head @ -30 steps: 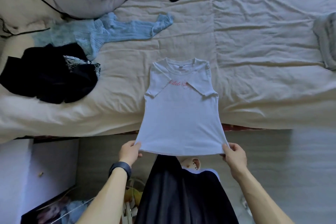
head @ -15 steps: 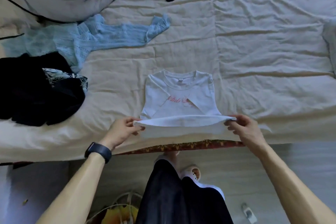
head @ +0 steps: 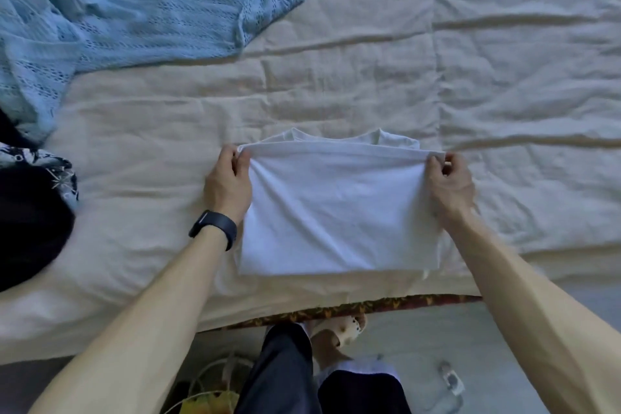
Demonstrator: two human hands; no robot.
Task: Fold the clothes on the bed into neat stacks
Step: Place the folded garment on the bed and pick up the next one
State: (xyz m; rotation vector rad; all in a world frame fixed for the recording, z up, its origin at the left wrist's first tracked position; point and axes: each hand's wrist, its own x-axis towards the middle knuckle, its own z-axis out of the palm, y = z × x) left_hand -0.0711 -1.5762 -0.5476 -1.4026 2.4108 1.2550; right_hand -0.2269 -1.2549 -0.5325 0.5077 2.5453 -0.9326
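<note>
From my remote seat I read this as the half-fold on the tee (head: 336,212). It lies near the front edge of the bed (head: 504,77), right in front of the person, with its lower half doubled up over the upper.

The left hand (head: 228,185) pinches the left corner of the hem (head: 336,145), thumb and fingers (head: 243,161) closed narrow on the cloth. The right hand (head: 450,188) pinches the right corner the same way, fingers (head: 433,166) curled tight on it. Holding both corners keeps the hem stretched straight, so I judge the edge can land square rather than sag in the middle.

The collar (head: 336,136) peeks out just beyond the hem, so the fold stops a little short of the neckline. From this angle I can't tell whether the hem rests on the cloth or hangs just above it. The tee sits close to the front edge, I think, so that the arms reach it without stretching.

Well apart to the left, a blue knit (head: 117,20) lies spread and unfolded. A dark pile (head: 30,218) sits at the left edge below it. Both lie off the working patch, and I judge they wait their turn. No finished stack shows in view, so the task looks early.
</note>
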